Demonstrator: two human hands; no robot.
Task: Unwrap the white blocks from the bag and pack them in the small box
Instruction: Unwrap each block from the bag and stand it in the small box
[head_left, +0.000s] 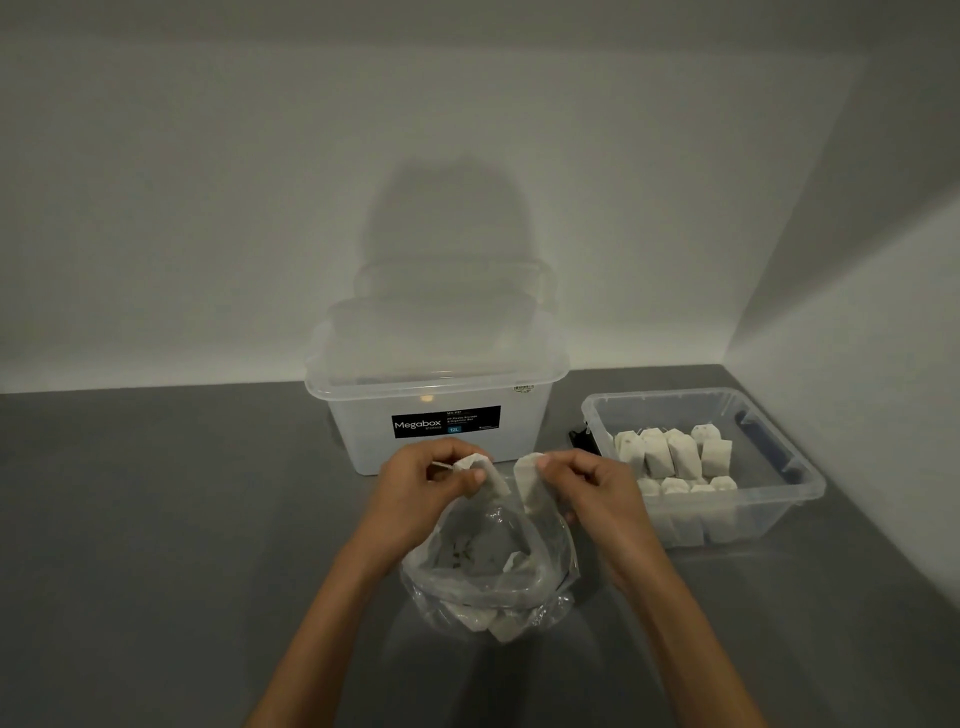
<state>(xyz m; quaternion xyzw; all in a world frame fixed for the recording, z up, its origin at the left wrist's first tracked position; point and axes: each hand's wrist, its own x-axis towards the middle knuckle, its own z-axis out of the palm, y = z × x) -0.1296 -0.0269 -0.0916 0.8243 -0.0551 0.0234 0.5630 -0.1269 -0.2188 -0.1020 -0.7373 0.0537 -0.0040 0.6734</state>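
Clear plastic bag (488, 577) sits near me on the grey counter (156, 519), mouth open upward, more white blocks visible at its bottom. Above it I hold two blocks, one per hand. Left hand (421, 493) pinches the left block (485, 475) at its top end, fingers closed on it, what looks like a thin string or tag at my fingertips. Right hand (587, 493) is closed on the right block (530, 480), also gripped near its top. Both blocks hang long axis roughly vertical, lower ends dipping toward the bag mouth, close beside each other; whether they touch I cannot tell. Small box (800, 467) lies to the right and slightly farther away, low clear walls, already holding rows of white blocks (670, 457) standing upright on its left side; the right part of its floor looks bare. Right hand is the nearer one to it, so I judge its block goes first, carried right and a little away, kept upright to match the rows. Large lidded Megabox tub (441, 410) stands straight ahead at the far side, beyond my hands, out of that path. Small dark object (579, 439) sits just left of the small box, too dim to identify.
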